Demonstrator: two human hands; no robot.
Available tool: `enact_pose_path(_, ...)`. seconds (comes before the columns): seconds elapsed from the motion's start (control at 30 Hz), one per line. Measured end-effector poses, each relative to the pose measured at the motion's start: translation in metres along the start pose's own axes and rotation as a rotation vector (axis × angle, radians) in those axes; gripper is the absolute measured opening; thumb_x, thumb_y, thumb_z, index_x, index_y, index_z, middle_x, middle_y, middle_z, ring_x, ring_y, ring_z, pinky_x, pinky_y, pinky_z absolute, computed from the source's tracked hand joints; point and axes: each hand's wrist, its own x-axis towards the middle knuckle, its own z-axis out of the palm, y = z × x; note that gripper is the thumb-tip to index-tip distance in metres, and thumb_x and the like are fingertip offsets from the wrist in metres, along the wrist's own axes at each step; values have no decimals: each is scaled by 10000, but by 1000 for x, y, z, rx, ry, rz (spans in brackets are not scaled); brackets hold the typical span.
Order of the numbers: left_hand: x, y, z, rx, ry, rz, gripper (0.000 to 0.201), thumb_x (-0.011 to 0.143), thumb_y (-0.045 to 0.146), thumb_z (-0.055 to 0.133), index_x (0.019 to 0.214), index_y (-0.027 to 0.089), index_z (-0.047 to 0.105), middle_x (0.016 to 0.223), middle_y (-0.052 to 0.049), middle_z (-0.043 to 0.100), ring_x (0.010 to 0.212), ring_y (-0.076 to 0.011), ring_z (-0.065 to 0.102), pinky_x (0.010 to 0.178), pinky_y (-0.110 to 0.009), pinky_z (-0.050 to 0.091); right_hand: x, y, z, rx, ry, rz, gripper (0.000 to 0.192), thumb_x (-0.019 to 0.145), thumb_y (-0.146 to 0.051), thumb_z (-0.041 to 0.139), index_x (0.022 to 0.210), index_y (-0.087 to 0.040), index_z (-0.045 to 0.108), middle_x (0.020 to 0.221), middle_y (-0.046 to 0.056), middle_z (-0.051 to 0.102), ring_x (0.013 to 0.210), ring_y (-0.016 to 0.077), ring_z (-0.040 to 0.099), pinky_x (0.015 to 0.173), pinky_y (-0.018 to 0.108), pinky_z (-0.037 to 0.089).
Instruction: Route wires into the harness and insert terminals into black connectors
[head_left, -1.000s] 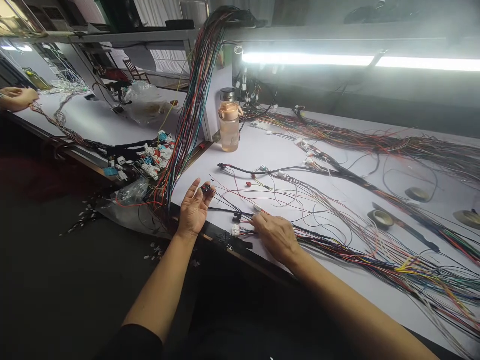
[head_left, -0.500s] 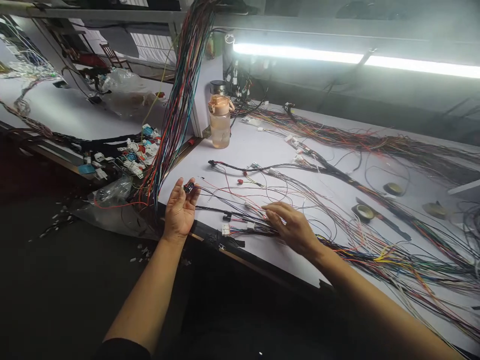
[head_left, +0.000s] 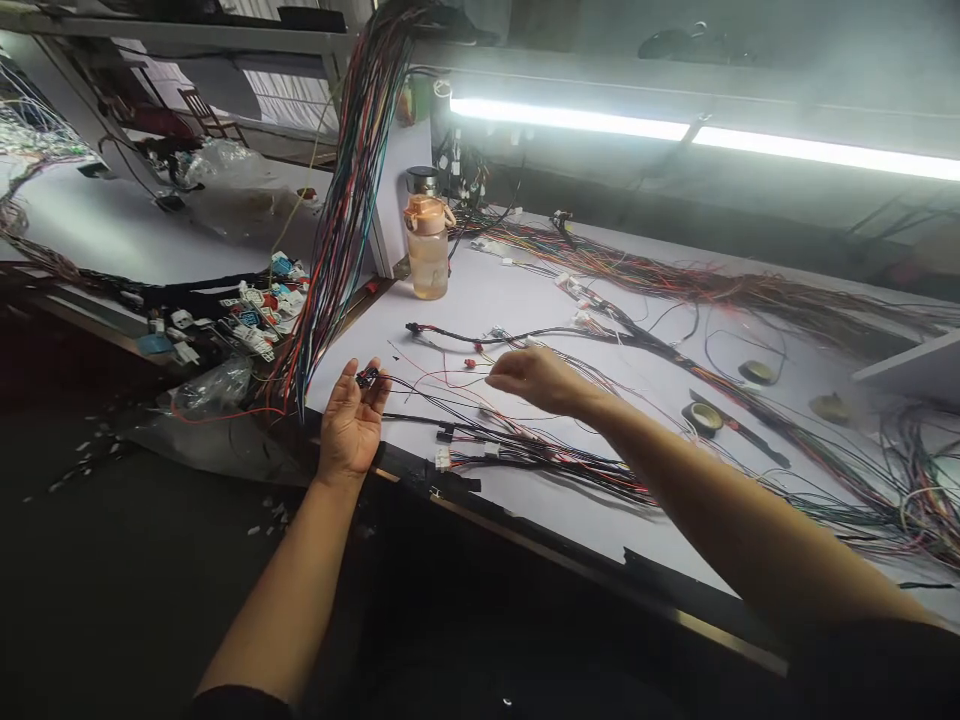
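Left hand (head_left: 351, 425) palm up at counter (head_left: 525, 490) edge, fingers grasping small black connector (head_left: 367, 377). Right hand (head_left: 534, 378) over loose wires (head_left: 540, 450), fingers curled, grip impossible to tell. Beyond, water bottle (head_left: 428, 250) upright.

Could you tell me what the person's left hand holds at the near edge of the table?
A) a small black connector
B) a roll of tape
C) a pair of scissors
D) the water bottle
A: the left hand pinches a small black connector at its fingertips, with thin wires running from it across the table.
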Motion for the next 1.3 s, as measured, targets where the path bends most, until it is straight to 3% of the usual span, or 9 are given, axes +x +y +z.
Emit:
enact_pose_path(0.13, -1, 1, 0, -2, -8, -12, 346, 789, 287, 731, 1107, 187, 638, 1159, -113, 671, 1001, -171, 672, 997, -345, 502, 11, -18, -30, 410, -14, -8, 394, 814, -524, 642, 809, -131, 671, 582, -45, 489, 515, 65, 369, 492, 222, 282)
enact_pose_path(0.37, -1, 1, -2, -11, -33, -28, 372, 782, 287, 737, 1126, 199, 628, 1175, -103, 665, 1017, -167, 665, 994, -337, 502, 23, -42, -62, 675, 95, -31, 357, 737, -510, 746, 765, -170, 640, 582, -41, 455, 515, 65, 343, 475, 235, 255)
enact_pose_path(0.5, -1, 0, -3, -14, -33, -33, 371, 782, 272, 735, 1128, 192, 630, 1198, -117, 655, 1027, -178, 664, 992, -343, 504, 26, -50, -63, 654, 137, -58, 322, 792, -491, 706, 757, -180, 629, 578, -46, 435, 511, 66, 341, 481, 240, 270)
enact_pose_path(0.63, -1, 0, -4, -1, -23, -37, 367, 784, 270, 732, 1130, 199, 631, 1201, -111, 655, 1000, -177, 673, 987, -355, 508, 35, -59, -60, 438, 60, -29, 229, 814, -351, 711, 714, -157, 643, 574, -39, 474, 513, 60, 359, 487, 240, 275)
enact_pose_path(0.77, -1, 0, -4, -8, -13, -49, 378, 775, 270, 739, 1131, 199, 634, 1209, -105, 648, 1000, -192, 674, 964, -349, 521, 54, -64, -60, 530, 126, -100, 217, 893, -322, 619, 753, -155, 618, 542, -63, 409, 482, 50, 333, 467, 224, 263)
enact_pose_path(0.9, -2, 1, -4, -6, -19, -76, 357, 799, 290, 714, 1139, 220, 629, 1248, -94, 623, 1028, -219, 664, 976, -415, 510, 65, -61, -40, 535, 47, -113, 187, 896, -286, 600, 782, -140, 626, 591, -46, 505, 473, 41, 366, 451, 201, 288)
enact_pose_path(1.03, -2, 3, -1, -11, -27, -119, 310, 841, 287, 660, 1147, 254, 625, 1283, -75, 597, 1080, -243, 635, 993, -523, 476, 58, -48, 11, 431, -218, -130, 90, 854, -187, 602, 887, -140, 671, 744, -5, 652, 588, 74, 534, 577, 208, 426)
enact_pose_path(1.13, -3, 4, 0, -36, -22, -146, 287, 858, 273, 632, 1145, 263, 626, 1257, -62, 607, 1084, -230, 621, 1002, -577, 448, 48, -38, 39, 329, -349, -156, 109, 801, -115, 614, 865, -153, 694, 769, -3, 679, 676, 103, 579, 649, 223, 440)
enact_pose_path(1.3, -3, 5, 0, -60, -34, -182, 279, 876, 288, 607, 1153, 263, 624, 1199, -55, 631, 1050, -206, 622, 1015, -596, 424, 42, -29, 38, 561, -376, -265, 129, 830, -230, 620, 916, -153, 678, 856, 20, 691, 795, 130, 608, 747, 247, 469)
